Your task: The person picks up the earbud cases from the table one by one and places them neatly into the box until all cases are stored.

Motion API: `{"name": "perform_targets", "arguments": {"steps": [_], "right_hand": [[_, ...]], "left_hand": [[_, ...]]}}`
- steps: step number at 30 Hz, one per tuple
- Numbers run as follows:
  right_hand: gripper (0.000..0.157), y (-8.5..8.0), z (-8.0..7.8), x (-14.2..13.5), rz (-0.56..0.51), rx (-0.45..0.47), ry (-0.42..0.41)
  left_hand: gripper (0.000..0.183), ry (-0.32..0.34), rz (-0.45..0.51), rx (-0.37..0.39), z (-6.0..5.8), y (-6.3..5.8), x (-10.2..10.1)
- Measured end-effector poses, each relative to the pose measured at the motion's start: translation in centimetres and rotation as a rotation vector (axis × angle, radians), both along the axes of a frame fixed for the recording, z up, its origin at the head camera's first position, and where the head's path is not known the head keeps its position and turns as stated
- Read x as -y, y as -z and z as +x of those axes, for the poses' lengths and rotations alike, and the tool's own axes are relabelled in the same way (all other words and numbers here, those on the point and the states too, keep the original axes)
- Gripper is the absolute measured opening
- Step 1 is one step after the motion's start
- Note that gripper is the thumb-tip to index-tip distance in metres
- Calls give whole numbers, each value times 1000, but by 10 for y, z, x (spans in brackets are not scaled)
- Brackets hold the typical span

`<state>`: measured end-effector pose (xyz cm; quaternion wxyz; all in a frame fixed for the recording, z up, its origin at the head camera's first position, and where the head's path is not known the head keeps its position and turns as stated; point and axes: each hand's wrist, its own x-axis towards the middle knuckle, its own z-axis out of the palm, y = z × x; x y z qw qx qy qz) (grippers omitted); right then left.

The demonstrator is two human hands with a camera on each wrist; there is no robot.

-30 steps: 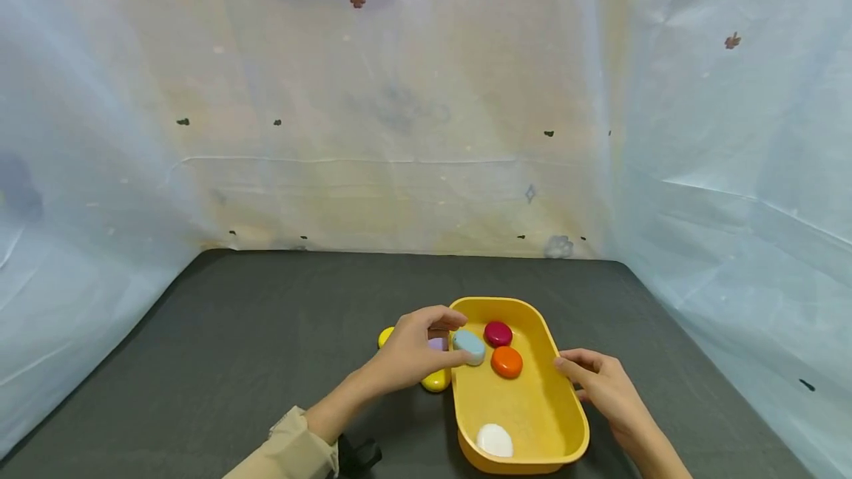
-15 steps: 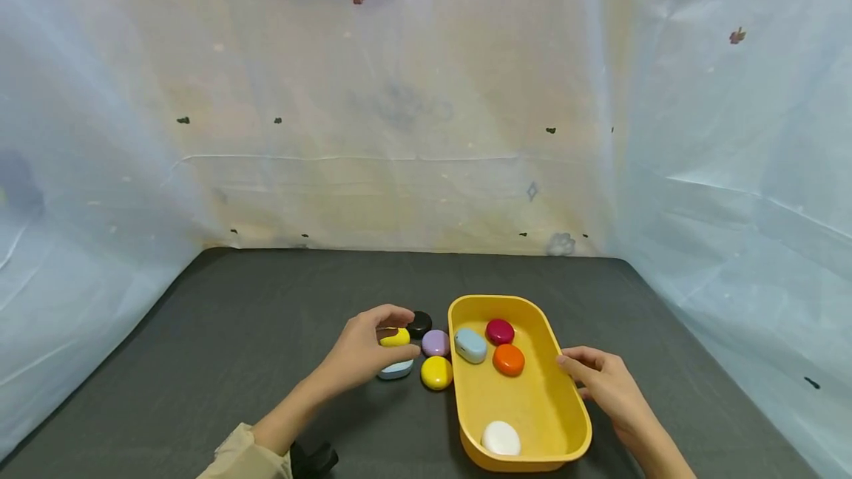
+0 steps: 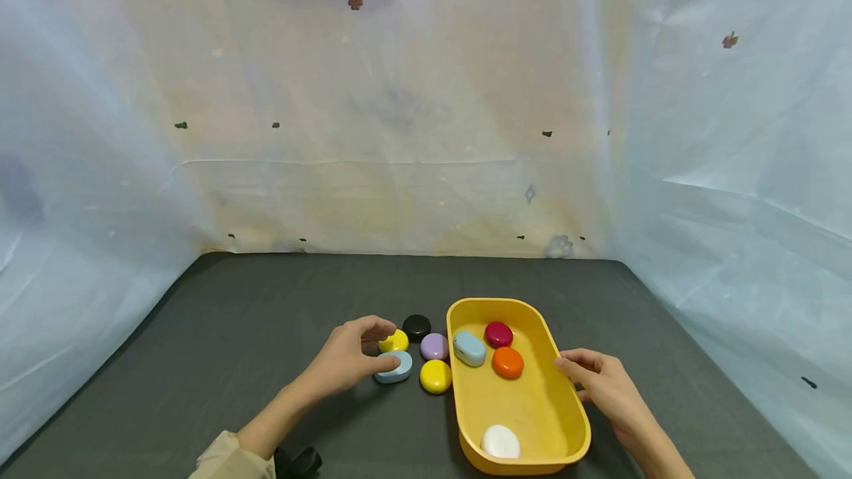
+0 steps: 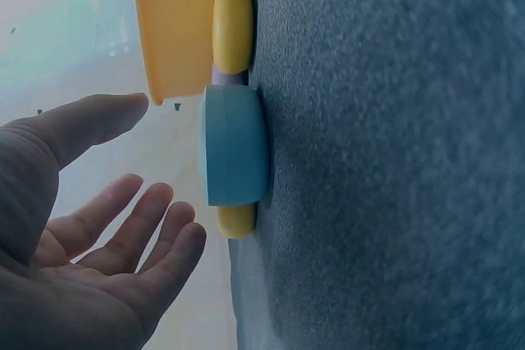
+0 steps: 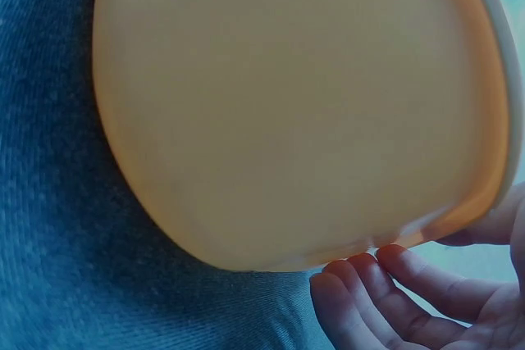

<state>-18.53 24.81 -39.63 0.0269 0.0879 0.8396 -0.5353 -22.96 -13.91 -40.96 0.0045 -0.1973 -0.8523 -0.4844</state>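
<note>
My left hand (image 3: 353, 353) hovers over the table with thumb and fingers apart, around a light blue, rounded oblong piece (image 3: 396, 367). In the left wrist view a gap shows between the fingertips and this blue piece (image 4: 235, 145). My right hand (image 3: 602, 386) grips the right rim of a yellow bin (image 3: 532, 420), thumb at the rim and fingers against the outer wall (image 5: 287, 120). Inside the bin lie another light blue piece (image 3: 469, 348), a dark red one (image 3: 498, 334), an orange one (image 3: 508, 362) and a white one (image 3: 501, 441).
Beside the bin's left wall sit a purple piece (image 3: 435, 347) and a yellow piece (image 3: 435, 376). Behind the loose blue piece are another yellow piece (image 3: 394, 341) and a black one (image 3: 416, 327). Pale patterned sheets (image 3: 399, 94) enclose the dark grey table (image 3: 299, 294).
My left hand has drawn back leftward from over the bin to the loose light blue piece, leaving a light blue piece in the bin. My right hand stays on the rim.
</note>
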Motion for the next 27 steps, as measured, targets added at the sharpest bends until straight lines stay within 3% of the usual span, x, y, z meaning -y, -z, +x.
{"name": "perform_targets", "arguments": {"steps": [8,27], "right_hand": [[40,2,-1,1,6,3,3],[40,0,0,0,25,24,5]], "left_hand": [[45,-4,-33,11,-3,2,3],[44,61,-13,21,-2,4,-2]]}}
